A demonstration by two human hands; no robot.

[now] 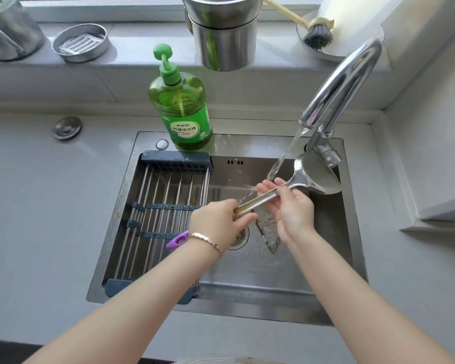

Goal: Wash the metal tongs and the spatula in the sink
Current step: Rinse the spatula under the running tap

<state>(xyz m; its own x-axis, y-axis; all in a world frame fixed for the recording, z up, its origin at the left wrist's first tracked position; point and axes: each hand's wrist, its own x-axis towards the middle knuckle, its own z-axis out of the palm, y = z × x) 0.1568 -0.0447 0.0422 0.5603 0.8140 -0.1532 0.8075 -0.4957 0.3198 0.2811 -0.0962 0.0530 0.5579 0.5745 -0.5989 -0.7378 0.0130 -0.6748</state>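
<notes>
A steel spatula (317,177) is held over the sink (273,285), blade up to the right near the faucet base. My left hand (216,219) grips the end of its handle. My right hand (292,206) wraps the shaft higher up, fingers around it. Water runs from the faucet (344,82) onto the shaft and my right fingers. Metal tongs (269,233) lie on the sink floor below my hands, tip pointing toward me, partly hidden by my right hand.
A roll-up drying rack (158,219) covers the sink's left half. A green dish soap bottle (180,106) stands on the back rim. Steel pots (221,35), a round tin (80,43) and a dish brush (315,32) sit on the sill. The drain (238,237) is mid-sink.
</notes>
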